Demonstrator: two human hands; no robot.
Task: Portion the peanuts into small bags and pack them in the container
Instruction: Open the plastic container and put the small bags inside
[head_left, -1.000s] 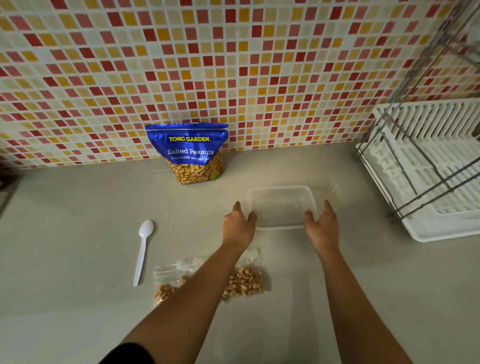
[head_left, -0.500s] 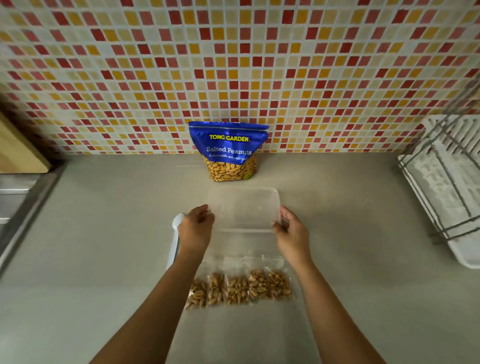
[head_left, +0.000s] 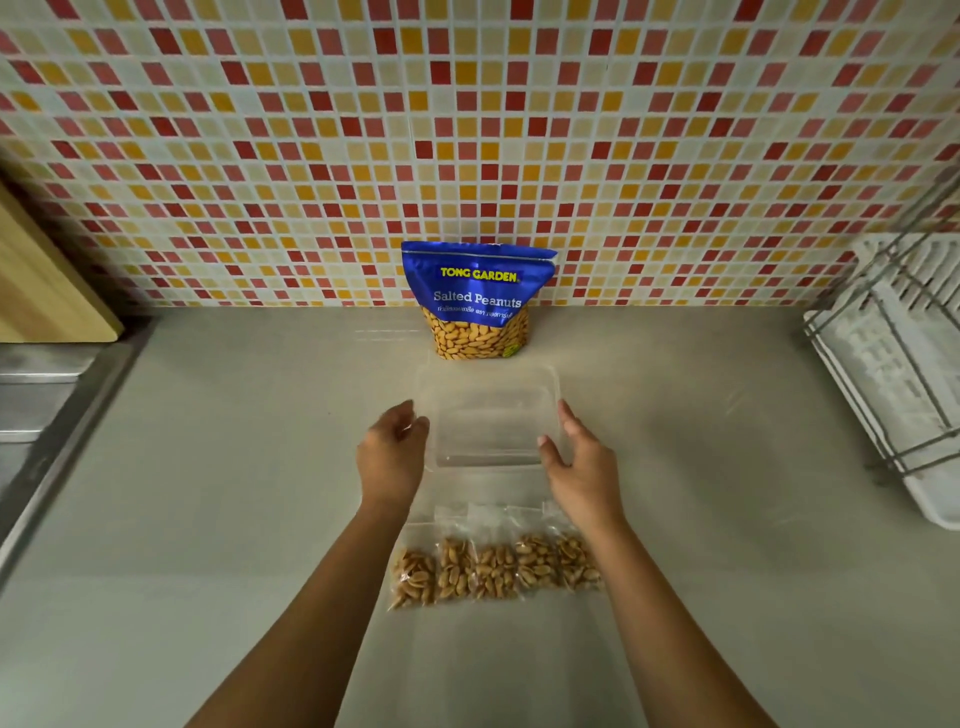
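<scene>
A clear plastic container (head_left: 488, 382) stands on the grey counter, just in front of the blue Salted Peanuts bag (head_left: 475, 296) that leans on the tiled wall. My left hand (head_left: 392, 457) holds the container's left rim near its front corner. My right hand (head_left: 579, 467) holds the right rim, thumb over the edge. Nothing lies inside the container. Several small clear bags of peanuts (head_left: 493, 569) lie in a row on the counter between my forearms, nearer to me than the container.
A white dish rack with wire frame (head_left: 893, 374) fills the right edge. A steel sink (head_left: 36, 410) and a wooden board (head_left: 47, 280) sit at the left. Bare grey counter (head_left: 234, 467) spreads on both sides of the container.
Both hands brought the container from the right, by the dish rack, to a spot in front of the peanut bag. The white spoon seen earlier is now out of sight.
</scene>
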